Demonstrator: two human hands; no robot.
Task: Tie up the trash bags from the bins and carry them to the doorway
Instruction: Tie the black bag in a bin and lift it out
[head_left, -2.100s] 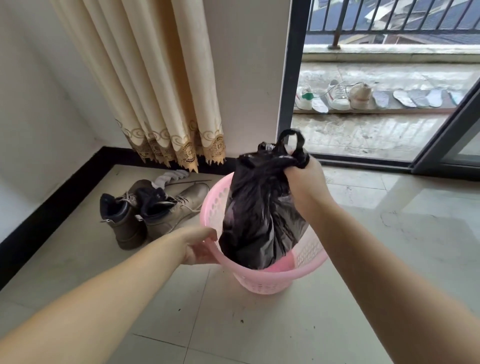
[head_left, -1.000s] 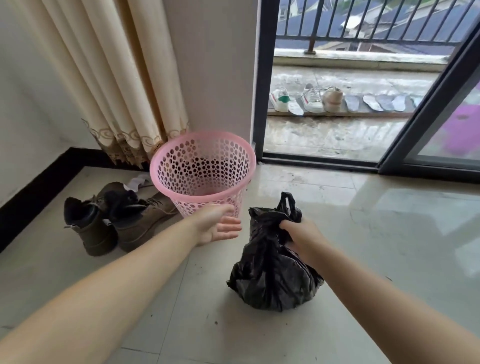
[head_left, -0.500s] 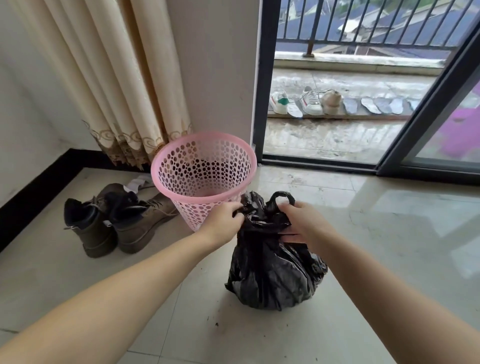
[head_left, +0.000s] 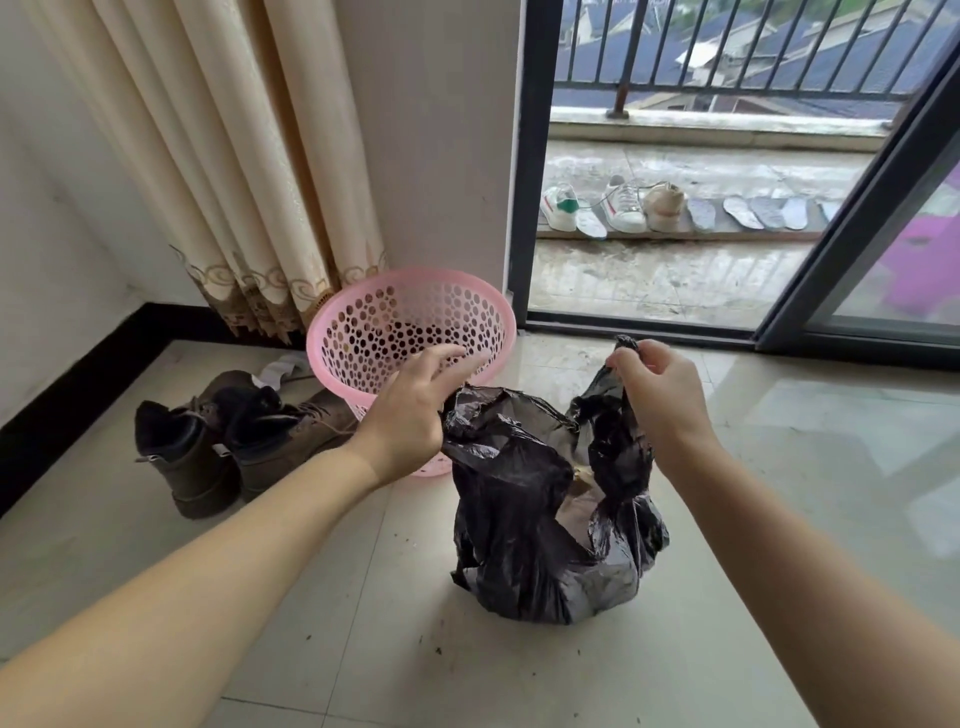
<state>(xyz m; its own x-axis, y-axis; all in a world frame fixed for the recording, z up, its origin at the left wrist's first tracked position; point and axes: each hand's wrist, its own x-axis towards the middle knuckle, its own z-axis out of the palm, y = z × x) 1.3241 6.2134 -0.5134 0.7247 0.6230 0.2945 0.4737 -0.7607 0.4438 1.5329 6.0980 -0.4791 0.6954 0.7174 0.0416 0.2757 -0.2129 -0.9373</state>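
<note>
The black trash bag (head_left: 540, 519) sits on the floor (head_left: 779, 519) at the pink bin's (head_left: 410, 332) five o'clock. The right hand (head_left: 660, 395) pinches one raised bag handle; the left hand (head_left: 410, 410) grips the opposite edge, fingers partly spread.
</note>
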